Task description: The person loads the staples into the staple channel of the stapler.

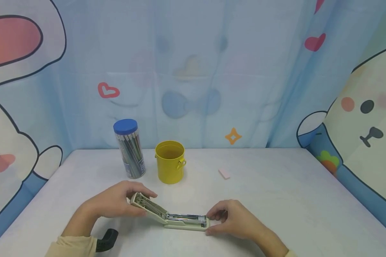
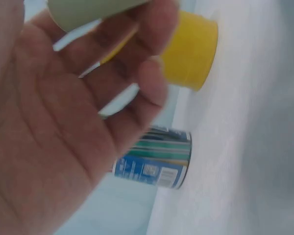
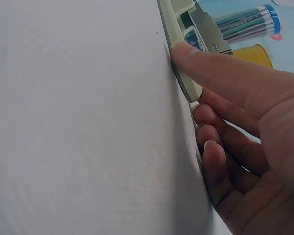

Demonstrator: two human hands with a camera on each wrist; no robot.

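A pale green stapler (image 1: 186, 226) lies on the white table, its top arm swung up and back to the left so the metal staple channel shows. My left hand (image 1: 115, 200) grips the raised top arm between thumb and fingers; in the left wrist view only a pale green end (image 2: 88, 12) of it appears above the palm. At the other end, my right hand (image 1: 234, 219) pinches the tip of the stapler's base, thumb on the near side. The right wrist view shows that thumb on the base's edge (image 3: 179, 68), low at the tabletop.
Behind the left hand stands a clear tub of pencils (image 1: 132, 153) with a blue lid. Beside it is a yellow bucket (image 1: 170, 167). A small pink block (image 1: 224, 174) lies farther right on the table (image 1: 276, 185). A printed curtain (image 1: 193, 71) hangs along the back.
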